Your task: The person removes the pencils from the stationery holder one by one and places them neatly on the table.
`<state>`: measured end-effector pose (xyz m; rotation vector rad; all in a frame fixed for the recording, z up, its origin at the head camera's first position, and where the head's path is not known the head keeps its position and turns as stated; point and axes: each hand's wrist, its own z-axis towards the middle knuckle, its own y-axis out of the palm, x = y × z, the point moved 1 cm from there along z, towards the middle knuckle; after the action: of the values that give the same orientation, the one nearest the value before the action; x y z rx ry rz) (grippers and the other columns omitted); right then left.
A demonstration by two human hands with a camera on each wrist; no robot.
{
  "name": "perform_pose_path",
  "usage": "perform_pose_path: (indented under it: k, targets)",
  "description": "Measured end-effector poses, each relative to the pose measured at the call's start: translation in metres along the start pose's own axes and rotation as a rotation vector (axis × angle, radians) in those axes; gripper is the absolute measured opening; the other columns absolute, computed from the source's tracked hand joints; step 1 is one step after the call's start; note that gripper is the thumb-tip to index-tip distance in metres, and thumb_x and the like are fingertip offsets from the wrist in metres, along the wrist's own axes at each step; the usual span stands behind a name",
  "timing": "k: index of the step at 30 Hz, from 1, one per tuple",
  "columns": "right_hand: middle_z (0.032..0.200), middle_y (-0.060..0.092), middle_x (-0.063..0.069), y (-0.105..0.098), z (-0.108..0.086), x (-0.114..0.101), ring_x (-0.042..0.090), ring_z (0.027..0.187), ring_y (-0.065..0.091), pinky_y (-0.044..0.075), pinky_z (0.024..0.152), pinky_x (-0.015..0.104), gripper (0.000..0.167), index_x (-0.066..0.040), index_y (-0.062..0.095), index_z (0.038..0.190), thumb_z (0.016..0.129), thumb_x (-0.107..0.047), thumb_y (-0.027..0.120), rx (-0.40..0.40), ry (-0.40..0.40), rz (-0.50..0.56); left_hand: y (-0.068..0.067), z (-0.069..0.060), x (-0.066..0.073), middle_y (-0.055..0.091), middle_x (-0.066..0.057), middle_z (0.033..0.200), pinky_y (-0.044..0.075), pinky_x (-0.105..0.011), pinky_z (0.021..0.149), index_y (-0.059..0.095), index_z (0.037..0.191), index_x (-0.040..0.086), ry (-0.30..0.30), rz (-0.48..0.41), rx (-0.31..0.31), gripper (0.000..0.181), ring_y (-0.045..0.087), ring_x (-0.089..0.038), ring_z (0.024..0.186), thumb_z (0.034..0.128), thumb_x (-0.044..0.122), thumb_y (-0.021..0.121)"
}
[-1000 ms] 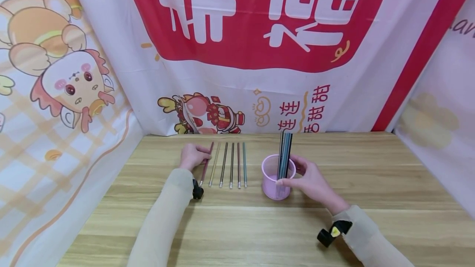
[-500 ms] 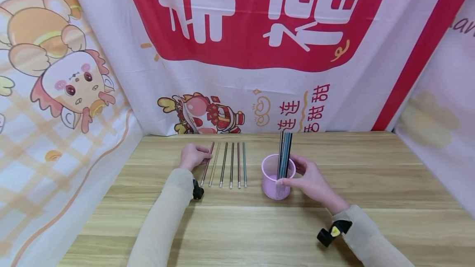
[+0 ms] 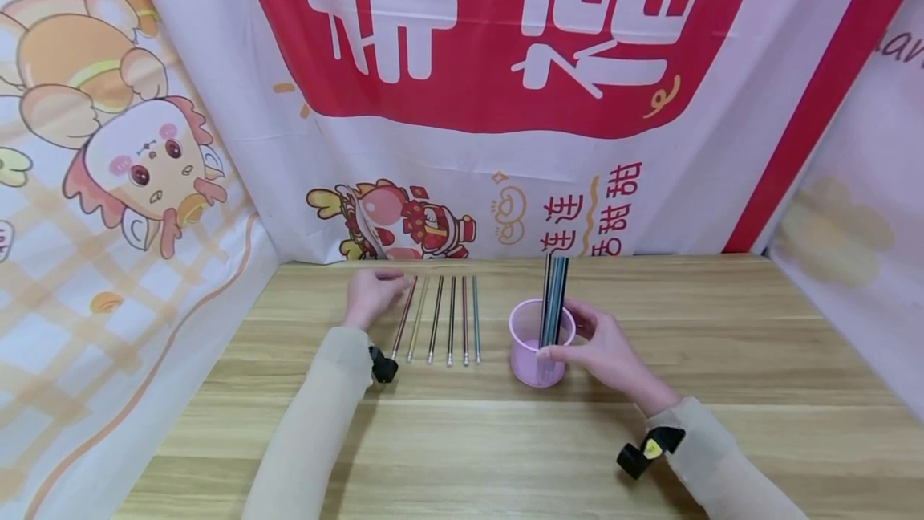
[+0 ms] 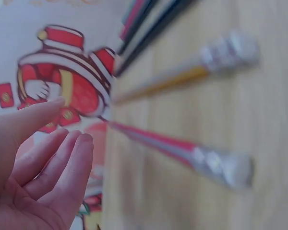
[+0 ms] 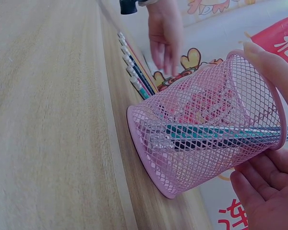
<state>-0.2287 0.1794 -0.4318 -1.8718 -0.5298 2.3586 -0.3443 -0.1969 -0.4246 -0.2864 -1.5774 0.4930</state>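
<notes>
Several pencils lie side by side on the wooden table, eraser ends toward me. Leftmost is a dark red pencil [image 3: 404, 318], with a yellow pencil [image 3: 417, 321] beside it. My left hand [image 3: 371, 295] hovers by the red pencil's far end; in the left wrist view its fingers are extended, apart from the pencil [image 4: 158, 143]. My right hand [image 3: 609, 351] grips the rim of a pink mesh pencil cup [image 3: 524, 361], thumb on the near side and fingers behind. Several dark and teal pencils [image 3: 554, 295] stand in the cup, eraser ends down in the right wrist view.
Two black pencils, another dark red pencil [image 3: 465, 319] and a blue pencil [image 3: 476, 319] complete the row left of the cup. A printed cloth [image 3: 469, 159] hangs along the table's back edge. Bare tabletop [image 3: 498, 456] lies in front.
My left hand has let go of the leftmost red pencil and drawn slightly away from it, up and left. The right hand and cup have stayed in place.
</notes>
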Motion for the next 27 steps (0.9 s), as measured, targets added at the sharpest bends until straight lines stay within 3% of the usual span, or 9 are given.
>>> perform_pose_path:
  k: [6, 14, 19, 27]
  targets:
    - [0.138, 0.06, 0.015, 0.0, 0.001, 0.002, 0.032, 0.127, 0.056, 0.042, 0.11, 0.047, 0.075, -0.003, 0.054, 0.143, 0.078, -0.013, 0.091, 0.001, 0.007, -0.005, 0.013, -0.012, 0.029, 0.074, -0.014, 0.107, 0.061, -0.037, 0.081, 0.074, 0.119, 0.004, 0.099, -0.102, -0.032, 0.035, 0.073, -0.03, 0.095, 0.0903, 0.023, 0.081]
    - [0.139, 0.059, 0.015, 0.0, 0.0, 0.002, 0.033, 0.128, 0.055, 0.042, 0.11, 0.047, 0.077, -0.003, 0.053, 0.144, 0.078, -0.014, 0.091, 0.005, 0.017, -0.014, 0.041, -0.038, 0.067, 0.075, -0.006, 0.109, 0.058, -0.037, 0.088, 0.074, 0.12, 0.008, 0.211, -0.095, -0.155, 0.035, 0.071, -0.02, 0.098, 0.0902, 0.025, 0.081]
    - [0.139, 0.059, 0.016, 0.0, -0.001, 0.002, 0.033, 0.129, 0.055, 0.042, 0.11, 0.047, 0.079, -0.002, 0.052, 0.145, 0.078, -0.015, 0.091, 0.006, 0.014, 0.002, 0.062, -0.057, 0.083, 0.075, 0.004, 0.104, 0.056, -0.035, 0.09, 0.076, 0.118, 0.013, 0.309, -0.082, -0.197, 0.034, 0.069, -0.014, 0.098, 0.0881, 0.028, 0.083]
    - [0.138, 0.061, 0.014, -0.001, 0.0, 0.006, 0.032, 0.128, 0.056, 0.043, 0.109, 0.048, 0.077, -0.004, 0.052, 0.145, 0.079, -0.014, 0.09, 0.005, -0.003, -0.01, 0.099, -0.077, 0.096, 0.074, 0.003, 0.111, 0.056, -0.029, 0.089, 0.074, 0.119, 0.013, 0.397, -0.163, -0.295, 0.035, 0.069, -0.012, 0.099, 0.0877, 0.027, 0.083]
